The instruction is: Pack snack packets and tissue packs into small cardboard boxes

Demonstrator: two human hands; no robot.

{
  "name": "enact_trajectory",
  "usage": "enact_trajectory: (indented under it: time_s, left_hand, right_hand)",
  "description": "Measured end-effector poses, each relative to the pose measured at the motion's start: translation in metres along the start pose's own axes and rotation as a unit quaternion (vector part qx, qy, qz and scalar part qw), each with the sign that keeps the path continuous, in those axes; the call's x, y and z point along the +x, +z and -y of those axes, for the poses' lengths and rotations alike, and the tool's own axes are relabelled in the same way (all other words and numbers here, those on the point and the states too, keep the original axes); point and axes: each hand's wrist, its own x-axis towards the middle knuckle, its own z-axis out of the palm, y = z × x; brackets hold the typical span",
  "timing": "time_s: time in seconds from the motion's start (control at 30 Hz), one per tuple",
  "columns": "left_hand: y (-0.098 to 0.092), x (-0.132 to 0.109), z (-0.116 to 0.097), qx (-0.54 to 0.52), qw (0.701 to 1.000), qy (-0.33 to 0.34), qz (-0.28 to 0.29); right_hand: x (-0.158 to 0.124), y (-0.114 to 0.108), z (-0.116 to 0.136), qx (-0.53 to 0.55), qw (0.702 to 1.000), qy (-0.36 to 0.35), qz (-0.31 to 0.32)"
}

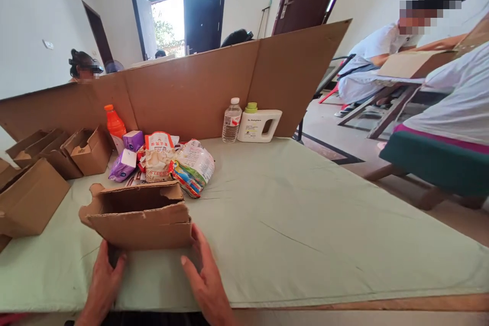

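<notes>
An open, torn cardboard box (141, 219) stands on the green-covered table (305, 214) right in front of me. My left hand (103, 285) rests at the box's near left corner, fingertips against its lower edge. My right hand (204, 277) lies at the near right corner, fingers stretched out and touching the box's side. Neither hand grips anything. Behind the box lies a heap of snack packets (168, 163), with purple packs (126, 160) and an orange bottle (114, 125) beside it.
Several empty cardboard boxes (38, 178) crowd the table's left side. A water bottle (232, 120) and a white detergent jug (259, 125) stand against a cardboard screen (191, 91). A seated person (378, 56) works at another table on the right; another person's head (82, 66) shows behind the screen.
</notes>
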Motion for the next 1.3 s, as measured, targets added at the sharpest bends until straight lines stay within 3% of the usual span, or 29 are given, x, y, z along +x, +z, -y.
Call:
enact_trajectory:
  time_s: [0.13, 0.23, 0.3, 0.37, 0.47, 0.57, 0.7, 0.77, 0.83, 0.9, 0.97, 1.03, 1.1, 1.2, 1.3]
  left_hand:
    - [-0.029, -0.009, -0.005, -0.01, 0.999, 0.036, -0.021]
    - [-0.062, -0.002, -0.028, 0.032, 0.983, 0.17, -0.056]
    - [-0.078, 0.012, -0.05, 0.051, 0.951, 0.291, -0.085]
    - [-0.087, 0.03, -0.072, 0.072, 0.913, 0.395, -0.08]
    - [-0.091, 0.049, -0.094, 0.094, 0.877, 0.471, -0.028]
    - [-0.093, 0.056, -0.099, 0.063, 0.858, 0.509, 0.032]
    - [-0.095, 0.061, -0.103, 0.028, 0.868, 0.49, 0.068]
    - [-0.095, 0.069, -0.11, 0.074, 0.867, 0.484, 0.098]
    - [-0.092, 0.078, -0.118, 0.159, 0.845, 0.493, 0.133]
    - [-0.089, 0.085, -0.127, 0.246, 0.813, 0.502, 0.159]
    - [-0.086, 0.089, -0.134, 0.293, 0.797, 0.496, 0.179]
    - [-0.084, 0.091, -0.137, 0.305, 0.799, 0.478, 0.2]
    - [-0.084, 0.09, -0.137, 0.316, 0.807, 0.458, 0.198]
    - [-0.086, 0.092, -0.133, 0.334, 0.811, 0.452, 0.164]
    - [-0.085, 0.095, -0.129, 0.333, 0.805, 0.472, 0.139]
  right_hand:
    - [0.006, -0.032, 0.024, -0.098, 0.992, -0.05, -0.058]
    - [0.021, -0.045, 0.069, -0.18, 0.964, -0.185, -0.06]
    - [0.036, -0.04, 0.103, -0.226, 0.934, -0.274, -0.033]
    - [0.052, -0.028, 0.132, -0.271, 0.903, -0.333, -0.008]
    - [0.066, -0.014, 0.16, -0.304, 0.874, -0.376, 0.055]
    - [0.065, -0.012, 0.172, -0.295, 0.859, -0.393, 0.141]
    - [0.061, -0.017, 0.18, -0.31, 0.86, -0.348, 0.207]
    - [0.068, -0.017, 0.184, -0.33, 0.87, -0.275, 0.242]
    - [0.082, -0.012, 0.188, -0.369, 0.861, -0.209, 0.281]
    - [0.098, -0.002, 0.191, -0.438, 0.818, -0.174, 0.329]
    - [0.11, 0.014, 0.193, -0.54, 0.741, -0.148, 0.371]
    - [0.115, 0.03, 0.195, -0.642, 0.657, -0.111, 0.378]
    - [0.115, 0.042, 0.198, -0.718, 0.594, -0.099, 0.349]
    - [0.114, 0.041, 0.202, -0.773, 0.56, -0.12, 0.273]
    - [0.122, 0.022, 0.199, -0.782, 0.581, -0.093, 0.208]
